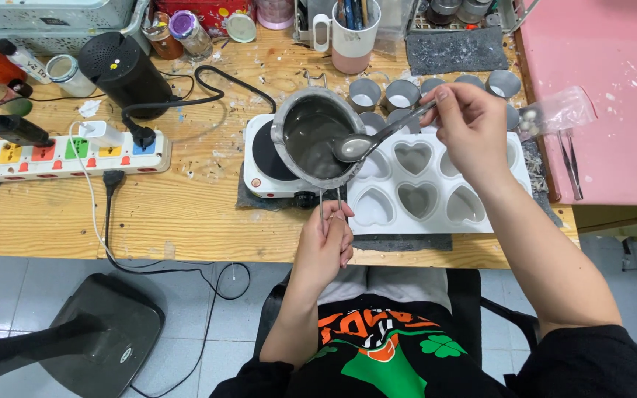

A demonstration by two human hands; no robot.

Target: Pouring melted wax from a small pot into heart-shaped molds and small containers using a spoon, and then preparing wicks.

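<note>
While left hand (324, 247) tilts pot (312, 138), spoon (377, 138) scrapes (seemingly wax)

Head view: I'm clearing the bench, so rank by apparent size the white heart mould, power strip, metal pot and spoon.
1. White heart mould, partly hidden by the arm.
2. Power strip, nearly as long but slimmer.
3. Metal pot, raised towards the camera, so unsure.
4. Spoon.

On the wooden bench (186, 214), a white power strip (68, 156) with coloured switches lies at nine o'clock. A black cylindrical device (123, 70) stands at ten o'clock. A pink-and-white mug (355, 33) of tools stands at twelve o'clock. Tweezers (571, 162) lie at three o'clock.
</note>
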